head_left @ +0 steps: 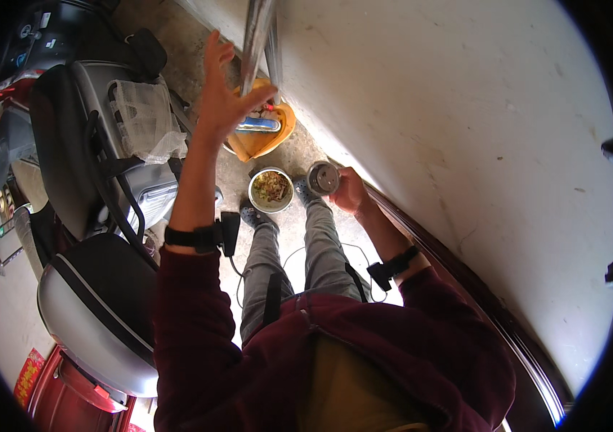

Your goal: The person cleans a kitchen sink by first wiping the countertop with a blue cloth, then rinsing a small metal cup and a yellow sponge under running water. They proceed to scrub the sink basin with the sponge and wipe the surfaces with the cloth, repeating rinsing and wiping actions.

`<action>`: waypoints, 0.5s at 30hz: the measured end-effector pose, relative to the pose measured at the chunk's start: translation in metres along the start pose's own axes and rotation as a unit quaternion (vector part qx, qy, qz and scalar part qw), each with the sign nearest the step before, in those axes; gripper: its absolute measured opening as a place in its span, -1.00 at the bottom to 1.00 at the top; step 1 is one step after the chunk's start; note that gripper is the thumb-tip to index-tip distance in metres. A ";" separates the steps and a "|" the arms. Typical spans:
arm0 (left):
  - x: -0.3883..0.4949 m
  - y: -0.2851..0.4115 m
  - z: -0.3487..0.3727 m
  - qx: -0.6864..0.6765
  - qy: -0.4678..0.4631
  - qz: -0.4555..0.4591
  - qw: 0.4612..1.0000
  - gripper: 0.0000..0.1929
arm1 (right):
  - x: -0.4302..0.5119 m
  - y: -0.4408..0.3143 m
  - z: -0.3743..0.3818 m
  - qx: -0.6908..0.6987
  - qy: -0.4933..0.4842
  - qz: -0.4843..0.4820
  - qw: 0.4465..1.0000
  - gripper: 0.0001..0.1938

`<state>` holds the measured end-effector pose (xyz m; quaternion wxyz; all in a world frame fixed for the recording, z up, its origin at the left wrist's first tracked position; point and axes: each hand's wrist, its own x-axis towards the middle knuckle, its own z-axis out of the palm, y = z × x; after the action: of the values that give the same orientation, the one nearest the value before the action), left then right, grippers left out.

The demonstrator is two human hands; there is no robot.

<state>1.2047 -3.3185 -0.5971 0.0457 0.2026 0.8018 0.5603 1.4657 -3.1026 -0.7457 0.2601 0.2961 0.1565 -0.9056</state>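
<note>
My left hand (224, 94) is raised with its fingers spread, holding nothing. It appears in front of a yellow dustpan (286, 120) and shiny metal poles (258, 38); how far apart they are is unclear. A blue object (259, 125) and some litter lie in the dustpan. In my right hand (351, 191) is a small metal cup (323, 179), its mouth facing up towards me, with a few specks inside. Between that cup and my left forearm, a round pail (290, 204) stands on the floor by my feet, holding chopped food scraps (271, 186).
A grey and black motor scooter (79, 146) fills the left side, with a whitish mesh cloth (144, 116) on it and a silver storage box (90, 324) behind. A white wall (474, 135) bounds the right. A thin cable (358, 247) trails near my legs.
</note>
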 end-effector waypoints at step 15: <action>-0.207 -0.105 0.088 -0.608 0.105 -0.502 0.607 -0.56 | 0.081 0.025 0.055 -0.468 0.000 -0.122 0.875 -0.49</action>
<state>1.3910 -3.3494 -0.7579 0.3481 -0.3659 0.2522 0.8255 1.3985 -3.1773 -0.7568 0.2557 0.1181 0.5967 -0.7514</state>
